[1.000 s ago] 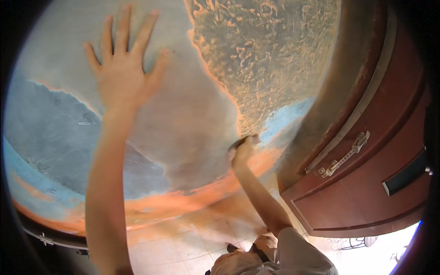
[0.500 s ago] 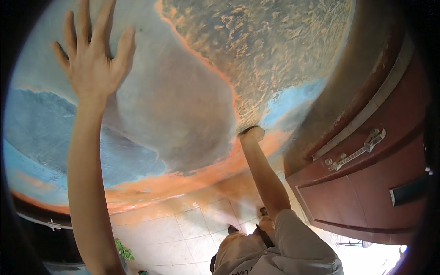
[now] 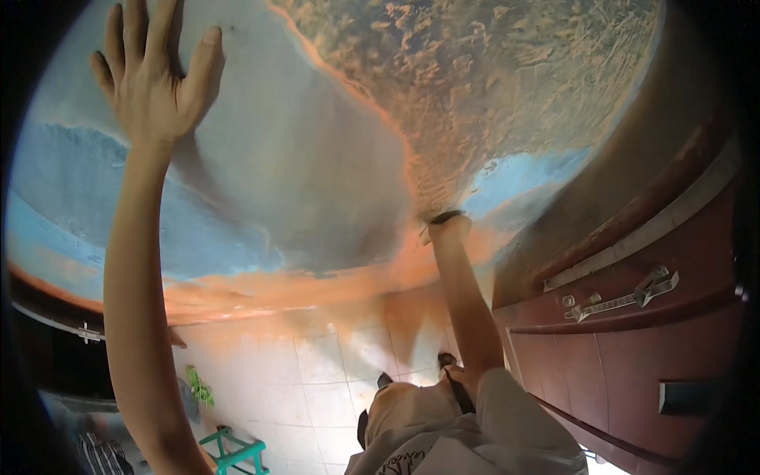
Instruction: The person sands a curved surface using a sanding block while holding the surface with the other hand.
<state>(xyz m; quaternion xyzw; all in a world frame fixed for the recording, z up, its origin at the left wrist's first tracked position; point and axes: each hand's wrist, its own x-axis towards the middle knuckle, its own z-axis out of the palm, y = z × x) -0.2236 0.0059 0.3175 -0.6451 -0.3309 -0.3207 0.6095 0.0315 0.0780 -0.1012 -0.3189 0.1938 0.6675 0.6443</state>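
Observation:
My left hand [image 3: 154, 91] lies flat against the painted wall [image 3: 317, 150] at the upper left, its fingers spread. Lower down and right of centre, my right hand [image 3: 450, 229] is closed round a dark object [image 3: 448, 215], too small and hidden to name. That object is at the wall, where a rough brown textured patch [image 3: 451, 103] narrows to its lower tip. An orange band [image 3: 317, 291] and a light blue patch [image 3: 526, 178] lie beside this tip.
A dark red door [image 3: 609, 356] with a metal handle [image 3: 621, 302] stands on the right. Below the wall is a tiled floor [image 3: 277, 396], with a green stool [image 3: 237, 455] and a green plant [image 3: 199, 386] at the lower left.
The view has shifted. My left hand appears higher and further left, still spread on the wall. My right hand appears a little higher and further right, with the dark object still in it.

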